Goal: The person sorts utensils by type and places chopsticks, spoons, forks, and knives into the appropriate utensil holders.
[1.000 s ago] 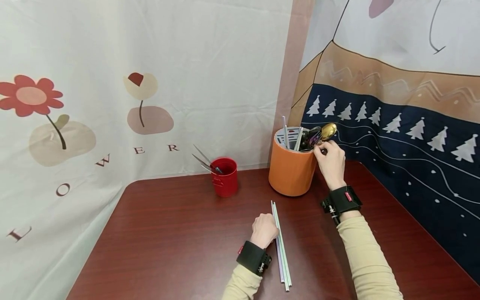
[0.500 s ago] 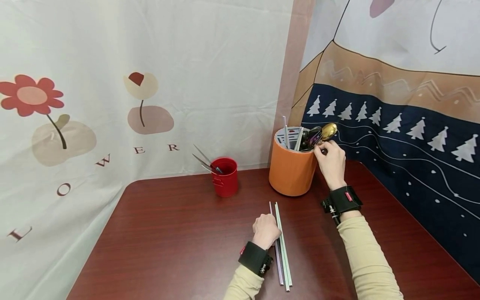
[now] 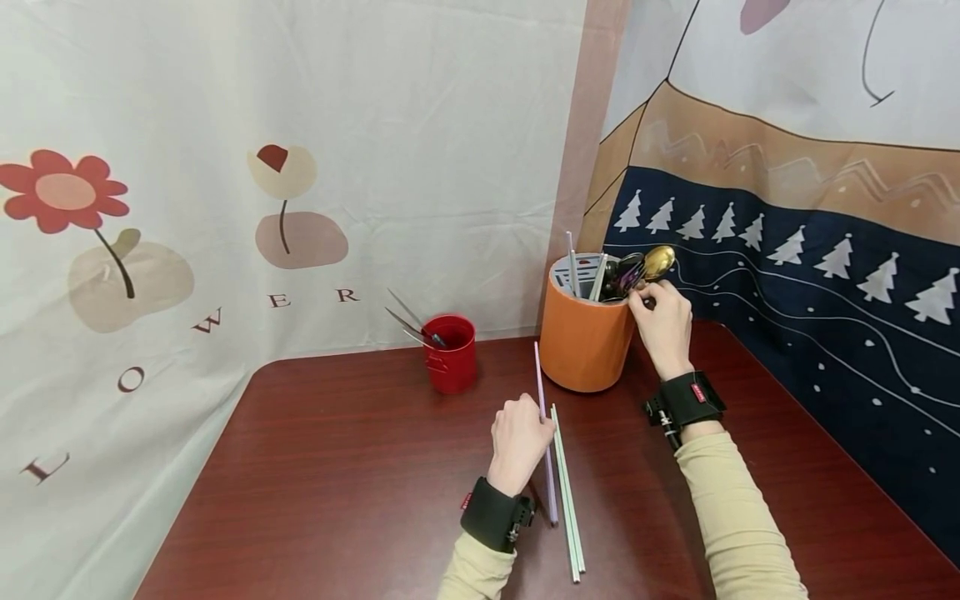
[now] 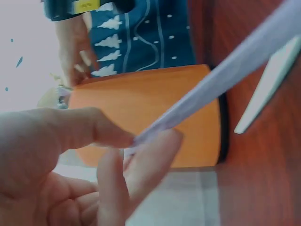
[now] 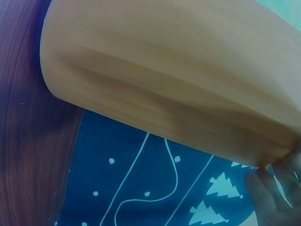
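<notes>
My left hand pinches a thin purple chopstick between thumb and fingers, its far end pointing toward the holder. In the left wrist view, the purple chopstick slants up and right from the fingertips. Pale green chopsticks lie on the table just right of that hand. My right hand grips the right rim of the orange utensil holder. Inside it stand pale sticks, dark utensils and a gold spoon. In the right wrist view the fingers are partly cut off.
A red cup with several thin metal utensils leaning out stands left of the orange holder. The dark red wooden table ends at a white curtain behind and a navy tree-patterned cloth on the right.
My left hand has lifted the purple chopstick from beside the green ones and moved it forward, away from me. The right hand stays on the holder's rim.
</notes>
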Demonstrator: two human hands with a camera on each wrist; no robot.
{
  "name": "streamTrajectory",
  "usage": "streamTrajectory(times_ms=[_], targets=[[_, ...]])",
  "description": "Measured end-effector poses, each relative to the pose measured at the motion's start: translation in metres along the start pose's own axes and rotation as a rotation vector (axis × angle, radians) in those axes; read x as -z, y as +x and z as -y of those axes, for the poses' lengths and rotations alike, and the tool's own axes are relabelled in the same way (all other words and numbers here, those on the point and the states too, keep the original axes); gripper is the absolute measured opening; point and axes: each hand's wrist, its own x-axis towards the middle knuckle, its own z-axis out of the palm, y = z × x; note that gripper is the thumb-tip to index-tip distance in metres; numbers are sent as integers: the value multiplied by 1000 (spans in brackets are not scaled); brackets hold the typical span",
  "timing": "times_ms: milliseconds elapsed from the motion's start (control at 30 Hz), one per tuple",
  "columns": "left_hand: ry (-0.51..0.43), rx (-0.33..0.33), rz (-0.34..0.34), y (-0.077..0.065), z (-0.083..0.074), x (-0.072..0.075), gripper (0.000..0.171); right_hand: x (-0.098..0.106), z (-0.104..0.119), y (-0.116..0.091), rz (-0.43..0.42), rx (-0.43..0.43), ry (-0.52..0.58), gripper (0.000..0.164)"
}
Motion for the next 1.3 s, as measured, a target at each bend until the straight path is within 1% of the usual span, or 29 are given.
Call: streamTrajectory(times_ms=[133, 167, 300, 400, 567, 700, 767, 833, 900, 967, 1067, 1167, 1233, 1300], targets=[[-74, -66, -117, 1, -3, 8, 17, 0, 0, 0, -1, 3, 0, 21], [-95, -83, -136, 2, -4, 10, 15, 0, 0, 0, -1, 4, 1, 21], [-186, -135, -178, 3, -5, 13, 7, 0, 2, 0, 1, 4, 0, 21], [-259, -180, -214, 4, -8, 16, 7, 1, 1, 0, 5, -1, -1, 21], [-381, -298, -341, 6, -19, 25, 9, 1, 2, 0, 10, 4, -1, 22], [-456, -409, -477, 18, -34, 40, 11, 1, 1, 0, 9, 5, 3, 21], [-465, -459, -546, 28, -41, 47, 12, 1, 1, 0, 8, 2, 4, 21], [-461, -505, -596, 39, -48, 54, 15, 1, 0, 0, 9, 0, 4, 21], [-448, -539, -612, 52, -54, 58, 18, 0, 0, 0, 10, -1, 2, 22], [-430, -550, -596, 64, -58, 59, 19, -1, 0, 0, 10, -1, 2, 22], [-390, -515, -541, 79, -63, 57, 18, -1, 0, 0, 11, 4, 1, 22], [-360, -473, -496, 89, -67, 56, 16, -1, 0, 0, 11, 8, 1, 22], [-356, -468, -484, 95, -70, 56, 15, -1, 0, 0, 11, 4, 3, 21], [-372, -482, -493, 99, -74, 56, 15, 0, 0, 0, 9, 1, 3, 21]])
